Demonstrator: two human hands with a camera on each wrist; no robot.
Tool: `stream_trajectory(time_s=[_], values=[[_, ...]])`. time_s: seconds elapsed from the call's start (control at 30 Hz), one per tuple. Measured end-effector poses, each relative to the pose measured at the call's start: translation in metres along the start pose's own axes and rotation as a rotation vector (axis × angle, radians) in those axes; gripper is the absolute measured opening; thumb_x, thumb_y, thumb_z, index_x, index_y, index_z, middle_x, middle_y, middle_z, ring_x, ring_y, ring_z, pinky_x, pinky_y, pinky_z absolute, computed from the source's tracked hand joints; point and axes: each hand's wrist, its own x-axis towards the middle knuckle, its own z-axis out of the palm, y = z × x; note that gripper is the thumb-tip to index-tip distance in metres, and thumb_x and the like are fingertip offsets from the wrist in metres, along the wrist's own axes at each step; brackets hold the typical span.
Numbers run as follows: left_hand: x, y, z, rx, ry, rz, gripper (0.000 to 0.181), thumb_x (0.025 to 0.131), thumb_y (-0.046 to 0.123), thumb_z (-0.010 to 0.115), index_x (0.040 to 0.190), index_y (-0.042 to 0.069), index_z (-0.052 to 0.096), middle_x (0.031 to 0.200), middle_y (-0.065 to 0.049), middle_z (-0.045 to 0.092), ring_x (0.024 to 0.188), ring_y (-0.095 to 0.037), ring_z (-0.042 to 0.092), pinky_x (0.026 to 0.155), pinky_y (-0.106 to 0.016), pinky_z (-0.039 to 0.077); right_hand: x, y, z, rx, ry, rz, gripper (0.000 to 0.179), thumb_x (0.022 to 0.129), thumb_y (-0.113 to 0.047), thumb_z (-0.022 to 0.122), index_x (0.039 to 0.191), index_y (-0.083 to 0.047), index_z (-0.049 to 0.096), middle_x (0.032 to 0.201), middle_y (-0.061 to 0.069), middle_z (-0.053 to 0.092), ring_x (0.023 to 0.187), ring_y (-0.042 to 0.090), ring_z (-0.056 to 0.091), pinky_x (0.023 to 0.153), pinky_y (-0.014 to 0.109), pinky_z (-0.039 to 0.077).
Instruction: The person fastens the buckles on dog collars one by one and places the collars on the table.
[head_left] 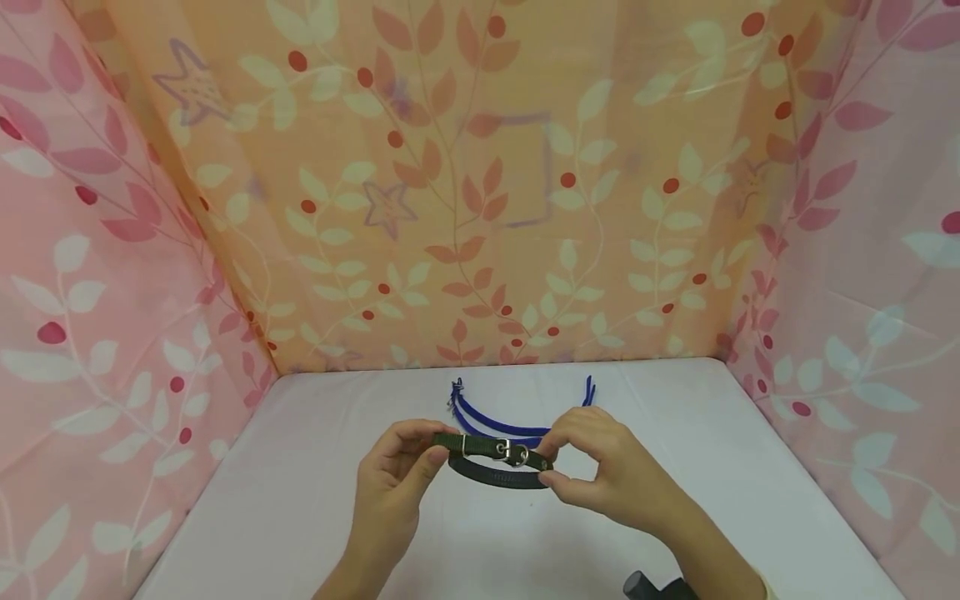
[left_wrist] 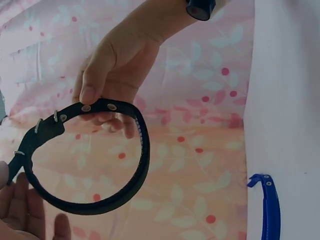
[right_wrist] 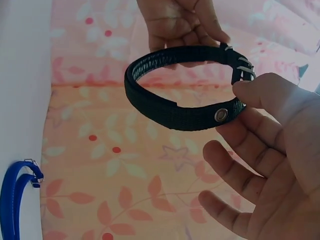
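A dark green dog collar (head_left: 476,446), fastened into a loop, is held up over the white table by both hands. Its metal buckle (head_left: 503,449) and ring face the head camera, and metal eyelets show on the strap in the left wrist view. My left hand (head_left: 392,479) pinches the loop's left side between thumb and fingers. At the opposite side, close to the ring, my right hand (head_left: 611,467) grips the strap with thumb and forefinger; its other fingers are spread in the right wrist view. Behind the loop lies a blue strap (head_left: 487,423) with metal fittings, partly hidden by the right hand.
The white table (head_left: 247,500) is bounded by patterned cloth walls, orange (head_left: 450,275) at the back and pink (head_left: 97,317) at the left, with another pink one at the right. A dark cylindrical object (head_left: 641,586) shows at the bottom edge beside the right forearm.
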Motion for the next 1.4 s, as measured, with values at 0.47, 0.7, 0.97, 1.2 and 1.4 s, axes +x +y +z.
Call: stream_trajectory(time_s=[0.47,0.7,0.97,1.2,1.4], values=[[0.010,-0.005,-0.008,0.179,-0.316,-0.311,0.055,0.109,0.049,0.042,0.147,0.010,0.050,0.143,-0.019,0.055,0.115,-0.029,0.062,0.100,-0.044,0.051,0.008,-0.001,-0.002,0.014,0.231,-0.296,0.017,0.094,-0.026,0.077,0.104,-0.012,0.074,0.098,-0.001,0.068,0.098,0.020,0.059,0.097,0.027,0.041],[0.012,-0.003,-0.018,0.134,-0.424,-0.286,0.058,0.103,0.035,0.064,0.151,0.007,0.046,0.137,-0.018,0.058,0.121,-0.032,0.060,0.099,-0.034,0.053,0.006,0.000,-0.007,0.027,0.145,-0.223,0.024,0.083,-0.021,0.087,0.103,-0.020,0.073,0.103,-0.007,0.068,0.104,0.019,0.060,0.102,0.026,0.039],[0.013,-0.003,-0.024,0.211,-0.410,-0.155,0.052,0.098,0.023,0.071,0.146,0.014,0.053,0.131,-0.005,0.066,0.125,-0.023,0.060,0.099,-0.030,0.052,0.000,-0.002,-0.008,-0.018,0.023,0.128,0.048,0.075,-0.039,0.091,0.116,-0.027,0.069,0.120,-0.015,0.064,0.117,0.009,0.057,0.103,0.029,0.047],[0.017,-0.003,-0.027,0.218,-0.430,0.010,0.066,0.091,0.009,0.078,0.150,0.013,0.049,0.140,-0.005,0.061,0.128,-0.024,0.057,0.098,-0.034,0.053,0.000,-0.005,-0.004,0.024,-0.023,0.440,0.061,0.072,-0.055,0.087,0.125,-0.034,0.066,0.124,-0.024,0.062,0.124,0.007,0.057,0.103,0.050,0.050],[0.019,-0.003,-0.029,0.245,-0.396,0.028,0.071,0.089,0.007,0.080,0.151,0.016,0.047,0.143,-0.003,0.059,0.129,-0.024,0.056,0.098,-0.032,0.053,0.002,-0.007,0.000,0.070,0.004,0.481,0.064,0.075,-0.040,0.091,0.132,-0.030,0.065,0.127,-0.019,0.065,0.124,0.011,0.059,0.104,0.054,0.050]])
